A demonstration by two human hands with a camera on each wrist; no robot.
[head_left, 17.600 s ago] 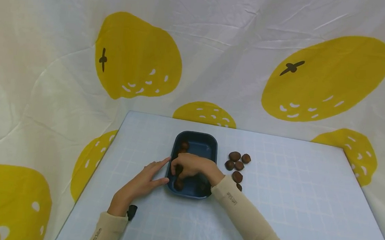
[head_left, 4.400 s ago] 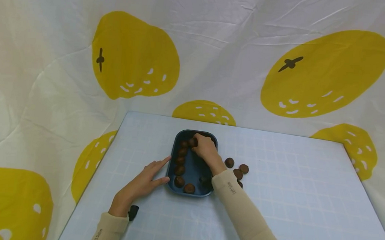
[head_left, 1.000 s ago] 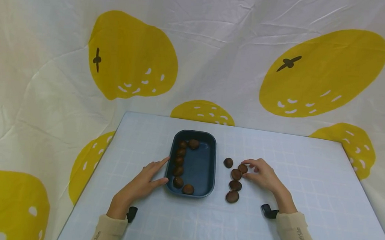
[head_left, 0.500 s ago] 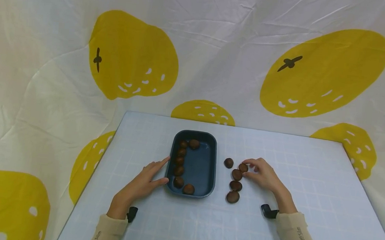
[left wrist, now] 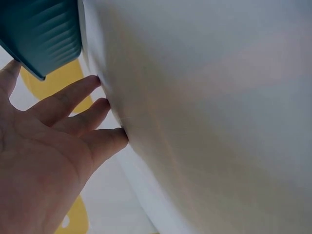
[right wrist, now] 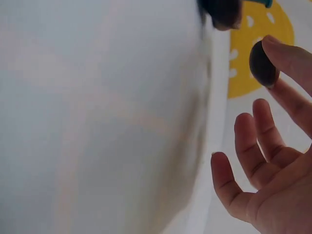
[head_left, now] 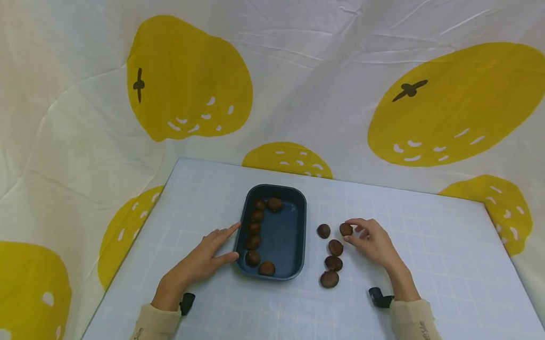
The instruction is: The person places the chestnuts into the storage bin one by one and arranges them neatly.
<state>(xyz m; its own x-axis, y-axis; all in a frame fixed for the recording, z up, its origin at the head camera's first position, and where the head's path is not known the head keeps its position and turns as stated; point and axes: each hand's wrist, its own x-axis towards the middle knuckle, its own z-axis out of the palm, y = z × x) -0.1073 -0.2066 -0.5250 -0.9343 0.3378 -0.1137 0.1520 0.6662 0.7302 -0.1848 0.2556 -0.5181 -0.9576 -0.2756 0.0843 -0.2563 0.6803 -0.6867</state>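
Observation:
My right hand [head_left: 373, 246] pinches a brown chestnut [head_left: 346, 229] between thumb and index finger; in the right wrist view the chestnut [right wrist: 263, 64] shows dark at the fingertips, the hand's [right wrist: 273, 180] other fingers spread apart. One chestnut [head_left: 324, 230] lies left of it, and three more, the nearest of them [head_left: 336, 247], form a column below. With fingers extended, my left hand [head_left: 204, 258] touches the left side of the blue tray [head_left: 302, 236]. Several chestnuts line the tray's left side, with one [head_left: 274, 205] at the top and one [head_left: 267, 268] at the bottom.
A pale checked cloth [head_left: 421, 230] covers the table. Behind it hangs a white curtain [head_left: 308, 87] with large yellow fruit prints. A black wrist camera [head_left: 380, 298] sits by the right wrist, another [head_left: 187, 303] by the left.
My right hand has raised the pinched chestnut slightly, away from the column it was touching. Earlier, that hand was inside the tray at its top chestnut. My left hand stays put.

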